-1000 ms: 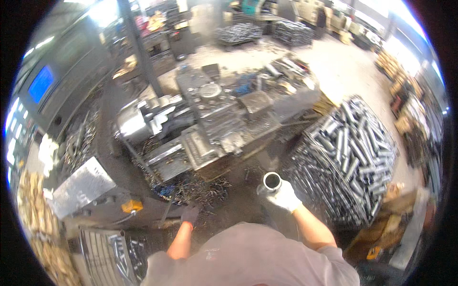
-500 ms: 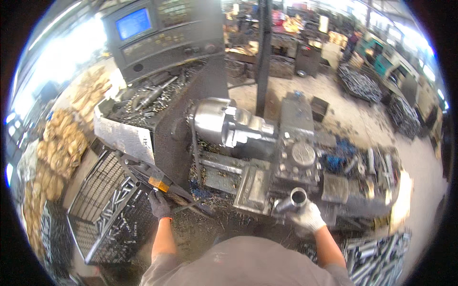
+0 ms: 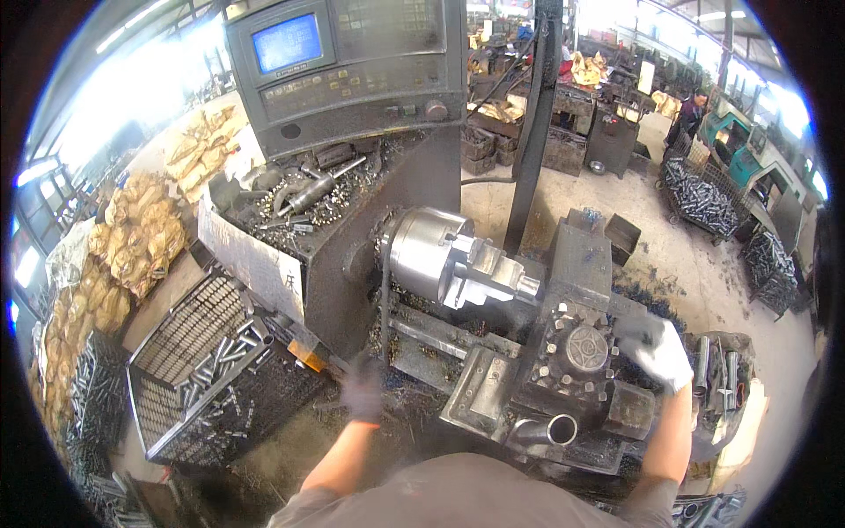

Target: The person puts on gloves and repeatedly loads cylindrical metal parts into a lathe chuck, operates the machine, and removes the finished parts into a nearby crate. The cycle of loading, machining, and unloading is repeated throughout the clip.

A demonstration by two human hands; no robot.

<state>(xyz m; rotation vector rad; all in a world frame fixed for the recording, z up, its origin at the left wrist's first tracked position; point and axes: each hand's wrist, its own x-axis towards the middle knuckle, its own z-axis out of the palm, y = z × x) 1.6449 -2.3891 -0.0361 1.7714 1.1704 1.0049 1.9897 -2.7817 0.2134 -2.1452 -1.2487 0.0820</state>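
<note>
My left hand [image 3: 361, 393], in a dark glove, is in the air in front of the lathe bed, near the orange block [image 3: 306, 355]. It is smeared by motion, so its fingers cannot be made out. To the right of the tool turret [image 3: 586, 349] is my right hand [image 3: 666, 356], in a white glove and also blurred. Whether it grips anything there does not show. A short metal tube [image 3: 532, 431] lies on the near side of the carriage, its open end facing right, apart from both hands. The steel chuck [image 3: 427, 255] stands at the bed's left end.
A mesh bin [image 3: 163, 409] with several metal tubes stands at the left. Behind it rises the control panel with a blue screen [image 3: 288, 44]. More metal parts [image 3: 731, 374] lie in a tray at the right. A person [image 3: 691, 114] is far off at back right.
My right hand has left the metal tube and moved up and right past the turret. My left hand has come away from the orange block toward the right. The view has shifted.
</note>
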